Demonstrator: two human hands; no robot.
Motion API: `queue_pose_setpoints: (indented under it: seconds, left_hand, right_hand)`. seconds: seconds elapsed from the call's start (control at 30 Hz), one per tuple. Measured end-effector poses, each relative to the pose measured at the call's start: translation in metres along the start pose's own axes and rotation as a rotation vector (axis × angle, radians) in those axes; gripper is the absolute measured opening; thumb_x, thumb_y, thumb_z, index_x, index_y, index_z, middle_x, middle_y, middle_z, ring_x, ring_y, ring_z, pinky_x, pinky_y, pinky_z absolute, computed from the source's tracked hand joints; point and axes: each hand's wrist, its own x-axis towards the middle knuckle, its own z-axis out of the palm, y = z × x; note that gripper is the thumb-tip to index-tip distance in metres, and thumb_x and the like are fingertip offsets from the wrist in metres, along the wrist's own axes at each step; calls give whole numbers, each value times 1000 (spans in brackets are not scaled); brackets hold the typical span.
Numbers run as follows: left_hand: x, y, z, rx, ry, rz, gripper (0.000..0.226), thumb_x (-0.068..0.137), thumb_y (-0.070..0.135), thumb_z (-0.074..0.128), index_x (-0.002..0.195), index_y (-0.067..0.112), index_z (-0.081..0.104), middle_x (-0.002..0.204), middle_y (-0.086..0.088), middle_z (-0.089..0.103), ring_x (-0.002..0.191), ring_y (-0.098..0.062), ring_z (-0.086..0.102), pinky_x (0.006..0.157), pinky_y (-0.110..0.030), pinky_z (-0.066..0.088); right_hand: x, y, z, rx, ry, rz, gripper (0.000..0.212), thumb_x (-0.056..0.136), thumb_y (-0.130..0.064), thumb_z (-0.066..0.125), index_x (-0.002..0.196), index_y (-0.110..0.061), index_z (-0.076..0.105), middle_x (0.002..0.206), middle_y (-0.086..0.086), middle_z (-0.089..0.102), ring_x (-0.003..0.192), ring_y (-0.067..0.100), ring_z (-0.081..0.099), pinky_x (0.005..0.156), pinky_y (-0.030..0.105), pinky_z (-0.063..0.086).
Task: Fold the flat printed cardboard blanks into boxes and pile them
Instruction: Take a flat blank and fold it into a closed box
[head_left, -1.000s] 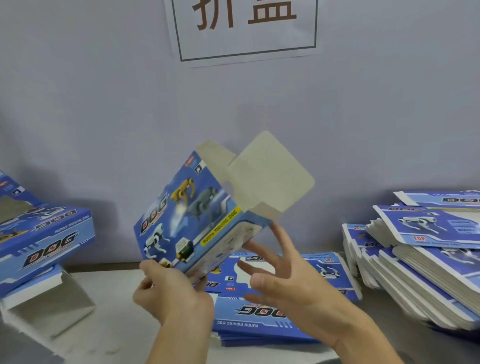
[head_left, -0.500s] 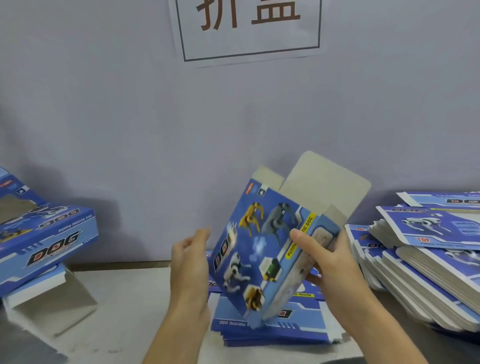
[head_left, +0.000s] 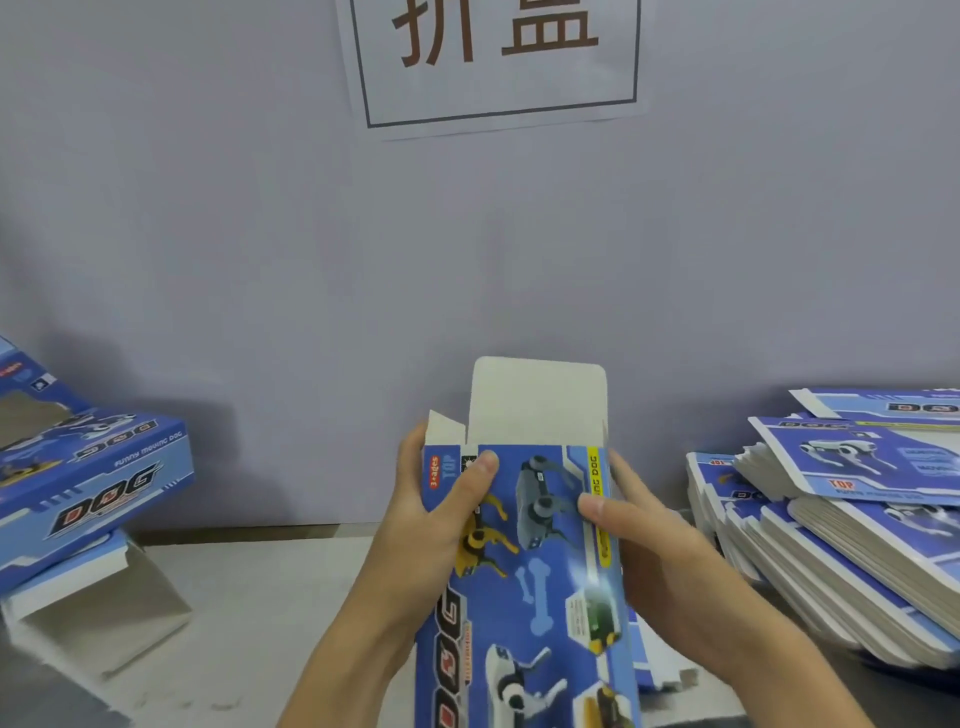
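We hold the blue box up in front of us, left hand and right hand gripping its sides. Its top flap stands open. Next we likely need to fold it shut, then pile the box.

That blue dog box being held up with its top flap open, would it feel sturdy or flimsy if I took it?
Probably light and rather flimsy: the half-folded box is thin printed card, hollow inside. Its top flap stands unsupported, so it likely bends easily. The left hand and right hand grip opposite sides, suggesting it may squash if squeezed.
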Motion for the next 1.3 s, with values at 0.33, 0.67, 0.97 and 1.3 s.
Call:
queue_pose_setpoints:
  seconds: [0.33,0.67,0.97,1.3]
  left_hand:
    - [1,-9,13,-20,99,44,25,85,50,58,102,32,55,95,-8,77,81,-32,75,67,-42,61]
    - [-1,-6,18,97,305,145,48,69,60,61,108,39,42,87,-3,77,70,-20,76,50,-25,57]
    - [-3,-7,12,312,284,155,56,77,65,53,96,13,61,73,-7,74,62,-21,73,52,-29,57]
    - [-2,-8,10,293,225,41,14,103,19,40,101,19,54,85,-17,64,72,-9,67,57,-18,50]
  right_hand:
    - [11,9,14,-159,232,-223,59,87,-44,60,144,-40,44,136,-9,61,121,11,62,104,42,48]
    - [9,11,28,-132,217,-343,54,92,-42,65,141,-39,44,130,-4,65,112,16,68,88,33,59]
    - [10,14,26,-242,281,-184,33,88,-50,54,109,-30,69,113,-3,70,94,2,69,71,14,53]
    - [20,17,32,-225,502,-135,21,96,-32,49,93,-23,68,83,3,70,80,8,70,68,30,59]
